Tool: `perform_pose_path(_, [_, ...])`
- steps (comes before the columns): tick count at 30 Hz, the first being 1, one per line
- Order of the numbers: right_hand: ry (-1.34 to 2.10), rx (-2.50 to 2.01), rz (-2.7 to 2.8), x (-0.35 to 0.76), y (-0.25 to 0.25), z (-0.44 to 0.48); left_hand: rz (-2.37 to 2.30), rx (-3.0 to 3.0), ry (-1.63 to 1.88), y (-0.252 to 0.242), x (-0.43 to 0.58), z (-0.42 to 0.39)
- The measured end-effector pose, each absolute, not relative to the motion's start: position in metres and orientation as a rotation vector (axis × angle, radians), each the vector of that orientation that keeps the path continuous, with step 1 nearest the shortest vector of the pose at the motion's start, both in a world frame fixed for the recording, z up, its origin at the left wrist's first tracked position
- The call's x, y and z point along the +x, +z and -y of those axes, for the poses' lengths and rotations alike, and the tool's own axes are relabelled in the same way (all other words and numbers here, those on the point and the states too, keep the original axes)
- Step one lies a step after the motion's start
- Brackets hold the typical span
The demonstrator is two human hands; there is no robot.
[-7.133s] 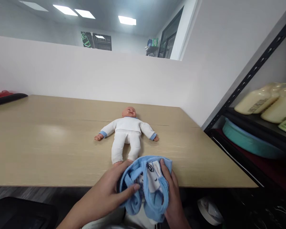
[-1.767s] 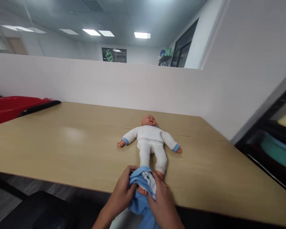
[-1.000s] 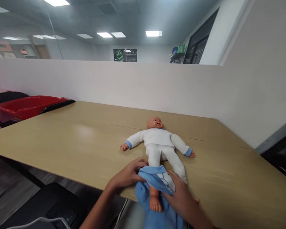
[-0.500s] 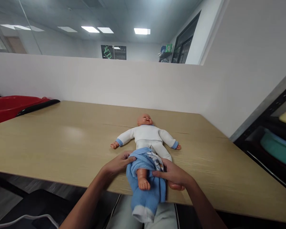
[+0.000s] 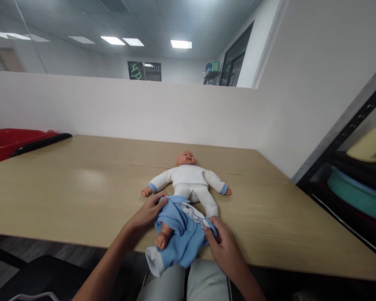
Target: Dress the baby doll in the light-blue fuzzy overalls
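Observation:
A baby doll [image 5: 189,179] in a white suit lies on its back on the wooden table [image 5: 81,188], head away from me. Light blue trousers [image 5: 180,234] are bunched over its left-side leg, with a bare foot poking out near the table's front edge. My left hand [image 5: 148,211] grips the trousers' waistband at the doll's hip. At the other side of the waistband, by the doll's right-side leg, my right hand [image 5: 222,242] pinches the blue cloth. A white cuff of the trousers hangs over the table edge.
A red tub [image 5: 6,142] with a black strip beside it sits at the far left. A black metal shelf [image 5: 347,138] on the right carries a teal round container [image 5: 354,194] and a cream bottle. A white partition wall runs behind the table.
Since seven seconds ago the trousers went from my hands onto the doll's leg. In the last half second the trouser bundle has swung left, and my right hand has slid lower.

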State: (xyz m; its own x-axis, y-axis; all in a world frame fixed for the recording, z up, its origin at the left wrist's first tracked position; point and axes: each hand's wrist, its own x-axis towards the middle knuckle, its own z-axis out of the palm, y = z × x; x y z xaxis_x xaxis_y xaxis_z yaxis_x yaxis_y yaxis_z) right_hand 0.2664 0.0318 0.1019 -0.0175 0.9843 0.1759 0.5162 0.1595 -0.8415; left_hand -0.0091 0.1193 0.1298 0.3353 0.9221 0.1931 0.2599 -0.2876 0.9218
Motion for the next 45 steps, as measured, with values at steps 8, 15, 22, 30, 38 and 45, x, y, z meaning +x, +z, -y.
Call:
perform_pose_path(8, [0.990, -1.468, 1.230, 0.251, 0.118, -0.047, -0.861, 2.281, 0.719, 0.179, 0.025, -0.100])
perform_pose_path(15, [1.128, -1.399, 1.632, 0.280, 0.158, -0.031, -0.558, 2.140, 0.380, 0.182, 0.069, -0.122])
perform_pose_path(22, [1.054, -1.431, 1.875, 0.302, 0.155, 0.005, -0.491, 1.995, 0.442, 0.196, 0.062, -0.113])
perform_pose_path(30, [1.154, -1.291, 1.417, 0.292, 0.124, -0.018, -0.388, 1.874, 0.280, 0.193, 0.071, -0.112])
perform_pose_path(38, [1.315, -1.477, 1.740, 0.300, 0.152, 0.011, -0.422, 1.936, 0.093, 0.179, 0.074, -0.121])
perform_pose_path(45, [1.080, -1.480, 1.467, 0.293, 0.108, 0.015, -0.342, 1.949, 0.256, 0.171, 0.071, -0.120])
